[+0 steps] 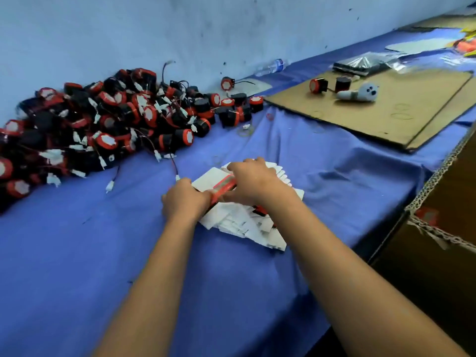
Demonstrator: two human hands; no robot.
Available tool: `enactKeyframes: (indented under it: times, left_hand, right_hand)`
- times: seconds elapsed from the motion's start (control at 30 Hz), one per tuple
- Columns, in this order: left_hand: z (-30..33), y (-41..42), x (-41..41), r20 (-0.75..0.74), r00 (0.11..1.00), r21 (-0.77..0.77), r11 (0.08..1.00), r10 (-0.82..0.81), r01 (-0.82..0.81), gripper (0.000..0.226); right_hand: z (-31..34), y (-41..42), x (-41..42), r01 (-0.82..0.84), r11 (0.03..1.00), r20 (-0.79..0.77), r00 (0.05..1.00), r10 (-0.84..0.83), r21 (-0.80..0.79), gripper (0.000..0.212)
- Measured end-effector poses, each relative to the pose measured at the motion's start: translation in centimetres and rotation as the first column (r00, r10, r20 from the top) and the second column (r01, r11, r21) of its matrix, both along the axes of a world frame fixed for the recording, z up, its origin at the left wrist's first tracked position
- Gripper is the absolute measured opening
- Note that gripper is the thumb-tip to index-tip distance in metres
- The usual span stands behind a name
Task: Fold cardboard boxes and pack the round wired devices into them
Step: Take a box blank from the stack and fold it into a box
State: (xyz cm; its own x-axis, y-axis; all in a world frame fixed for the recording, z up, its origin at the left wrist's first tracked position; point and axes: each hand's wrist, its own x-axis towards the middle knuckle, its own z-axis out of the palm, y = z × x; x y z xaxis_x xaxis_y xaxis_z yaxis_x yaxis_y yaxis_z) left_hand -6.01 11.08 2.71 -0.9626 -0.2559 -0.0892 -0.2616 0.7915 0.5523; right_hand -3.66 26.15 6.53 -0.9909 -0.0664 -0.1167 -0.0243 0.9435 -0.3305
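Head view: left hand (184, 199) and right hand (253, 180) both curl onto a red flat box (223, 188), atop the white stack of flat boxes (247, 222) under the fingers. Thin card, probably light and bendy; pinch edges. Round wired devices (103, 124) heaped beyond left fingers.

A single wide-angle camera, worn on the person's head, looks forward and steeply down along both forearms onto the blue-covered desk (77, 253). It sits close above the near edge, facing the pale wall (180, 29) behind; straight lines bow toward the frame's borders.
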Motion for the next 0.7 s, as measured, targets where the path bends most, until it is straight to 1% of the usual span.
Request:
enactKeyframes:
  times: [0.03, 0.1, 0.17, 0.23, 0.27, 0.33, 0.43, 0.5, 0.57, 0.6, 0.63, 0.67, 0.7]
  left_hand:
    - [-0.2, -0.1, -0.2, -0.023, 1.000, 0.098, 0.995, 0.021, -0.018, 0.025]
    - [-0.1, -0.1, -0.3, -0.027, 0.996, 0.320, 0.945, 0.083, -0.070, 0.030]
    - [-0.1, -0.1, -0.5, -0.082, 0.982, 0.490, 0.865, 0.173, -0.111, 0.032]
    - [0.2, -0.3, -0.6, -0.163, 0.948, 0.640, 0.760, 0.274, -0.110, 0.028]
    - [0.5, -0.7, -0.7, -0.200, 0.923, 0.689, 0.717, 0.329, -0.107, 0.026]
    - [1.1, -2.1, -0.5, -0.271, 0.865, 0.735, 0.671, 0.423, -0.098, 0.026]
    - [1.6, -5.1, 0.6, -0.329, 0.832, 0.797, 0.603, 0.447, -0.009, 0.024]
    - [1.3, -8.3, 1.5, -0.324, 0.844, 0.829, 0.559, 0.428, 0.035, 0.021]
    - [0.6, -11.8, 2.4, -0.264, 0.884, 0.871, 0.489, 0.385, 0.048, 0.015]
    - [0.3, -13.8, 2.8, -0.226, 0.906, 0.895, 0.444, 0.359, 0.047, 0.012]
    - [-0.1, -15.7, 3.2, -0.189, 0.921, 0.907, 0.420, 0.340, 0.031, 0.010]
    - [-0.6, -17.4, 3.7, -0.163, 0.928, 0.908, 0.419, 0.336, 0.008, 0.012]
    - [-1.2, -18.7, 4.0, -0.159, 0.927, 0.891, 0.454, 0.341, -0.015, 0.014]
  right_hand:
    - [-0.4, -0.4, -0.3, -0.020, 0.999, 0.040, 0.999, 0.019, 0.036, 0.082]
    - [-1.0, -1.2, -0.6, -0.058, 0.995, 0.093, 0.994, 0.050, 0.087, 0.096]
    - [-1.3, -1.9, -0.6, -0.066, 0.994, 0.055, 0.997, 0.061, 0.087, 0.108]
    - [-1.3, -2.6, -0.5, -0.049, 0.999, -0.028, 0.998, 0.050, 0.023, 0.126]
    - [-1.3, -3.2, -0.6, -0.040, 0.999, -0.067, 0.997, 0.039, -0.021, 0.136]
    - [-1.3, -4.8, -0.8, -0.049, 0.994, -0.124, 0.992, 0.036, -0.101, 0.148]
    - [-1.4, -7.6, -1.4, -0.126, 0.970, -0.186, 0.979, 0.088, -0.206, 0.153]
    - [-2.0, -9.9, -1.6, -0.204, 0.955, -0.269, 0.953, 0.143, -0.216, 0.153]
    - [-2.9, -12.0, -1.5, -0.298, 0.936, -0.357, 0.908, 0.219, -0.186, 0.149]
    - [-3.5, -13.0, -1.3, -0.362, 0.918, -0.390, 0.878, 0.277, -0.164, 0.145]
    - [-4.1, -14.0, -1.1, -0.429, 0.892, -0.413, 0.844, 0.342, -0.139, 0.142]
    - [-4.7, -14.9, -0.9, -0.490, 0.864, -0.429, 0.810, 0.400, -0.118, 0.139]
    - [-5.2, -15.4, -0.7, -0.535, 0.838, -0.441, 0.782, 0.440, -0.113, 0.137]
